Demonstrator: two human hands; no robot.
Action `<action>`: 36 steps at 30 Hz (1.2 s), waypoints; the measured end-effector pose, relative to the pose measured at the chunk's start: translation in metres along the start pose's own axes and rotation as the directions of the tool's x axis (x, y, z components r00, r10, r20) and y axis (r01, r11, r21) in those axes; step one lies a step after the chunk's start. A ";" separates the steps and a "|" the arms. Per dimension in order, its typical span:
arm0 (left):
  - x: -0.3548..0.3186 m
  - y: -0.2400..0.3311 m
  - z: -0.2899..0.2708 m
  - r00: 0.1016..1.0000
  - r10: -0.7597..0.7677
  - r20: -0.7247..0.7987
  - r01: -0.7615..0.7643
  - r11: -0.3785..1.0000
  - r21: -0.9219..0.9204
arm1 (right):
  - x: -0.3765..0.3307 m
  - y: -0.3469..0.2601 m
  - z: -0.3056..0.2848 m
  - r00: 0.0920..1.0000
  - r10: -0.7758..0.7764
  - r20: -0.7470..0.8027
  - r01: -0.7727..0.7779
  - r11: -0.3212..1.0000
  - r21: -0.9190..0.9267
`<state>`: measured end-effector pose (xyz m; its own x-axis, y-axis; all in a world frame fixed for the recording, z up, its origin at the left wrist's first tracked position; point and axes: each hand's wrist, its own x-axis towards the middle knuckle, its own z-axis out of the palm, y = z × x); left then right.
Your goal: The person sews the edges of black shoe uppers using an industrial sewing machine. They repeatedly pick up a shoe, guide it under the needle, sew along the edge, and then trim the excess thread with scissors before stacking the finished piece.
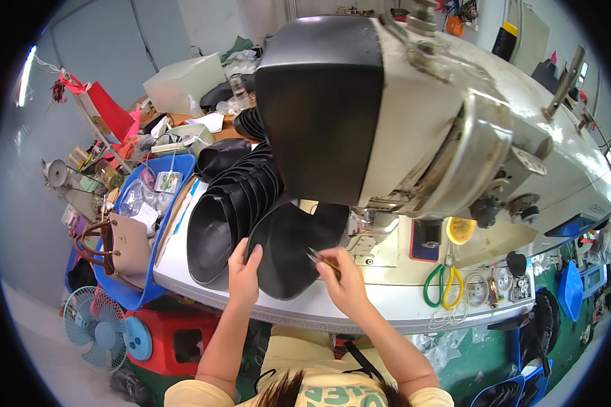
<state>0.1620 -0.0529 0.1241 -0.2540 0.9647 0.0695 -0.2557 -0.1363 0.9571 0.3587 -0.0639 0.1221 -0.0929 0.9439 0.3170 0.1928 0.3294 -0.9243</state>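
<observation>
My left hand (244, 271) grips the left edge of a curved black leather-like piece (285, 254), thumb on its face. The piece stands tilted at the front of the white sewing table (394, 292). My right hand (346, 281) is closed round small thread snips (332, 267), their pointed metal tips close to the right part of the piece. A stack of similar curved black pieces (214, 230) stands to the left of my left hand. The large sewing machine (414, 122) rises just beyond, its head hiding the far side of the piece.
Scissors with green and yellow handles (445, 285), bobbins (478, 288) and a dark phone-like slab (424, 244) lie on the right. At the left are a blue bin (132, 292), a beige handbag (129, 247), a blue fan (102, 332) and a red stool (176, 339).
</observation>
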 end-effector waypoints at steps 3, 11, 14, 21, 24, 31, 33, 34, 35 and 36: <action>-0.021 0.013 0.004 0.996 -0.086 -0.011 0.082 0.974 -0.210 | 0.020 0.010 0.029 0.995 -0.076 -0.069 0.071 0.995 -0.070; -0.029 0.013 0.003 0.985 -0.163 0.057 0.172 0.897 -0.406 | 0.044 0.005 0.057 0.965 -0.194 -0.177 0.175 0.978 -0.117; -0.029 0.005 0.002 0.984 -0.173 0.032 0.170 0.893 -0.418 | 0.053 0.002 0.061 0.951 -0.246 -0.186 0.230 0.968 -0.103; 0.009 0.018 -0.064 0.992 -0.033 -0.124 0.009 0.982 -0.187 | 0.021 -0.019 0.040 0.994 -0.086 0.061 0.081 0.993 0.081; 0.028 0.043 -0.144 0.986 0.074 -0.147 -0.098 0.982 -0.164 | -0.005 -0.002 0.016 0.984 -0.150 0.096 0.145 0.988 0.060; 0.028 -0.002 -0.319 0.963 -0.232 -0.135 0.257 0.942 0.216 | -0.022 0.071 0.002 0.990 0.123 0.074 -0.120 0.992 -0.049; 0.042 0.009 -0.281 0.980 -0.100 -0.171 0.142 0.955 0.260 | -0.018 0.069 0.012 0.994 0.042 0.103 -0.022 0.981 -0.194; 0.054 0.013 -0.259 0.981 -0.034 -0.189 0.086 0.956 0.279 | -0.016 0.067 0.017 0.992 0.003 0.125 0.031 0.963 -0.268; 0.070 0.011 -0.245 0.987 0.055 -0.150 0.004 0.929 0.370 | -0.016 0.074 0.021 0.989 -0.079 0.127 0.118 0.936 -0.332; 0.090 0.008 -0.238 0.984 0.143 -0.105 -0.080 0.886 0.456 | -0.018 0.073 0.024 0.982 -0.108 0.155 0.161 0.909 -0.384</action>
<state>-0.0851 -0.0206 0.0715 -0.3846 0.9062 0.1758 0.2188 -0.0955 0.9711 0.3514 -0.0571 0.0440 -0.2632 0.8874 0.3786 0.5357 0.4607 -0.7076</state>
